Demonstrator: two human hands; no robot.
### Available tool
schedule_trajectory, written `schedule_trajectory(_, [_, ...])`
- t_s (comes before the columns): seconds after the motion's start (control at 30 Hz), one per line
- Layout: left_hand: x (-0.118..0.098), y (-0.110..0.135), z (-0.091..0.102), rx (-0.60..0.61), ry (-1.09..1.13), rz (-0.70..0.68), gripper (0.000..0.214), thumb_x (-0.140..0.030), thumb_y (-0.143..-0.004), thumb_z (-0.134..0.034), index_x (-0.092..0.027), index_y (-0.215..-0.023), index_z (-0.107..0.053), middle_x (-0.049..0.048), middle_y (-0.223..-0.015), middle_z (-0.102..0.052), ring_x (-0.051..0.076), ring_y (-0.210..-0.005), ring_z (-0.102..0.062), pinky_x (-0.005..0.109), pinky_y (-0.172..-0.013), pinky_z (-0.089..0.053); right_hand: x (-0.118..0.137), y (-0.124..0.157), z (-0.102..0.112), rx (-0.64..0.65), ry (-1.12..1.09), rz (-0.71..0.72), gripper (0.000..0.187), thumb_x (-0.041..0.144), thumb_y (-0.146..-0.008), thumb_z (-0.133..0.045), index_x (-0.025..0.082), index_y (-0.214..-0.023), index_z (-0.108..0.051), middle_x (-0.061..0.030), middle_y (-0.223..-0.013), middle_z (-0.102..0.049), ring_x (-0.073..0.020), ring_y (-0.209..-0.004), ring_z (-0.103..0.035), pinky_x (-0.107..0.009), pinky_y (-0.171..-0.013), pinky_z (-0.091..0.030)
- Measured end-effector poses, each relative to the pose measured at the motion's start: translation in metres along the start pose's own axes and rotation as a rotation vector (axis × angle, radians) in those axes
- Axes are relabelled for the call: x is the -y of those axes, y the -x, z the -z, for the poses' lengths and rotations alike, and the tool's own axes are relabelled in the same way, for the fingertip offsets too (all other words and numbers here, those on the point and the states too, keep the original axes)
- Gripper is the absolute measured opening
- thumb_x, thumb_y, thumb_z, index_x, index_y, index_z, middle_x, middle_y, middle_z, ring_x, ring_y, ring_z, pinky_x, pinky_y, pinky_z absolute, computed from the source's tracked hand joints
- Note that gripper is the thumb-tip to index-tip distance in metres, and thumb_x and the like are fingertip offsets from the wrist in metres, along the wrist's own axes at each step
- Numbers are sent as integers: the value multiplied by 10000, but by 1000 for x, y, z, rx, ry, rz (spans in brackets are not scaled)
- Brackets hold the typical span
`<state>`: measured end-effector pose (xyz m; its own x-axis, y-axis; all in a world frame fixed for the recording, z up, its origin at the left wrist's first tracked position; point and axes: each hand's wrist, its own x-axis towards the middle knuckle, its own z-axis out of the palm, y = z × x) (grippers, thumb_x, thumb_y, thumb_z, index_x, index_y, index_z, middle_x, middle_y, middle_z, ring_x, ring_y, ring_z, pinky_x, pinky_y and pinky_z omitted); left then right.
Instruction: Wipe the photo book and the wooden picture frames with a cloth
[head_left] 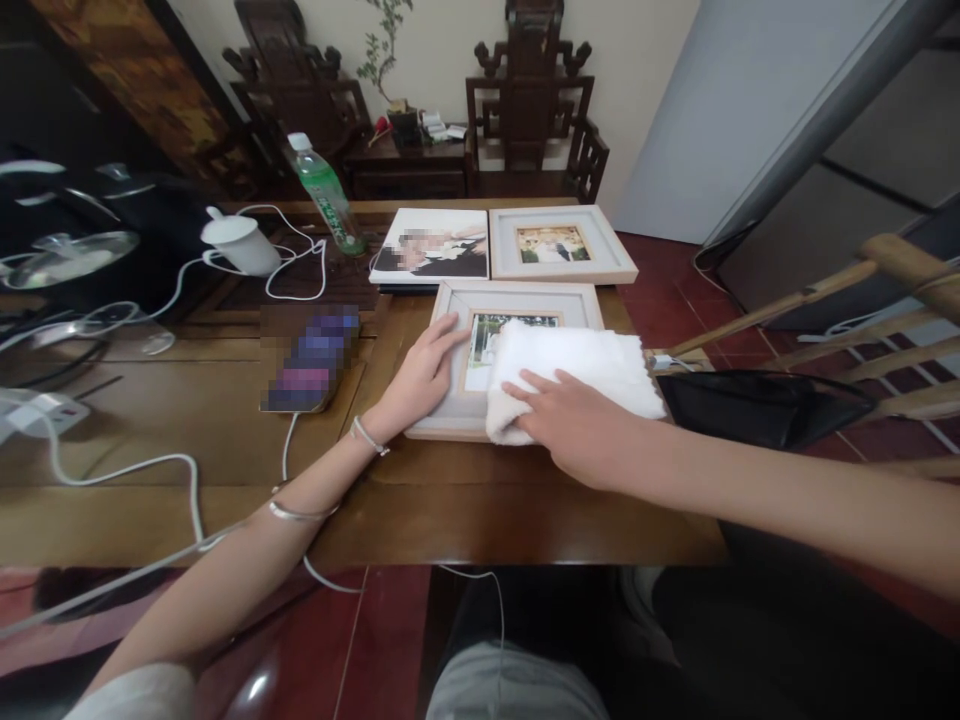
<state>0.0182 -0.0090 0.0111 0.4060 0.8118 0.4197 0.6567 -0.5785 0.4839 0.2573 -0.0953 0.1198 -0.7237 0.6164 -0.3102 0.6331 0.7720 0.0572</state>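
A pale wooden picture frame (517, 300) lies flat on the brown table (225, 420) in front of me. My left hand (421, 375) rests open on the frame's left border, fingers stretched toward its top corner. My right hand (574, 420) lies flat, fingers spread, on a white fluffy cloth (585, 365) that covers the right half of the frame and part of the photo. Neither hand grips anything.
Behind the frame lie a second framed photo (562, 245) and a frameless photo print (431, 245). A phone (309, 360) on a white cable, a green bottle (326, 195) and a white cup (240, 243) stand to the left. A black bag (757, 405) sits at the right.
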Motion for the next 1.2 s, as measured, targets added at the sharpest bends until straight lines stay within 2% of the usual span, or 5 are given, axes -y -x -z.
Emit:
schedule_trajectory(0.3, [10, 0, -2, 25, 28, 42, 458, -265, -1033, -392, -192, -1412, -638, 122, -1567, -579, 290, -1543, -438, 567, -1293, -351, 23, -42, 5, -67, -13, 86, 321, 85, -920, -619, 131, -1197, -774, -232, -1590, -515, -419, -1480, -458, -545, -1079, -492])
schedule_trajectory(0.43, [10, 1, -1, 74, -30, 26, 498, -337, -1040, -398, -156, -1461, -594, 145, -1590, -553, 317, -1556, -410, 591, -1306, -303, 11, -19, -5, -65, 50, 66, 376, 67, -917, -613, 128, -1259, -754, -217, -1627, -482, -390, -1528, -409, -549, -1141, -438])
schedule_trajectory(0.7, [13, 1, -4, 84, -45, 36, 546, -384, -1031, -396, -171, -1505, -565, 119, -1609, -540, 314, -1566, -392, 590, -1314, -277, -19, 30, -2, 11, 77, -20, 291, 32, -878, -609, 145, -1063, -804, -200, -1394, -683, -336, -1255, -639, -453, -964, -517])
schedule_trajectory(1.03, [14, 3, -7, 44, -42, 57, 586, -463, -1067, -323, -149, -1502, -560, 151, -1612, -529, 304, -1564, -398, 562, -1323, -274, 17, -28, 10, -40, 7, 78, 271, 67, -937, -565, 151, -1069, -786, -192, -1363, -679, -352, -1283, -602, -463, -966, -520])
schedule_trajectory(1.2, [11, 3, -5, 45, -39, 44, 557, -421, -1078, -307, -163, -1506, -551, 130, -1609, -535, 292, -1565, -396, 552, -1315, -302, 20, -32, -2, -97, 71, 107, 325, 105, -968, -573, 146, -1226, -766, -214, -1589, -527, -367, -1467, -490, -507, -1098, -483])
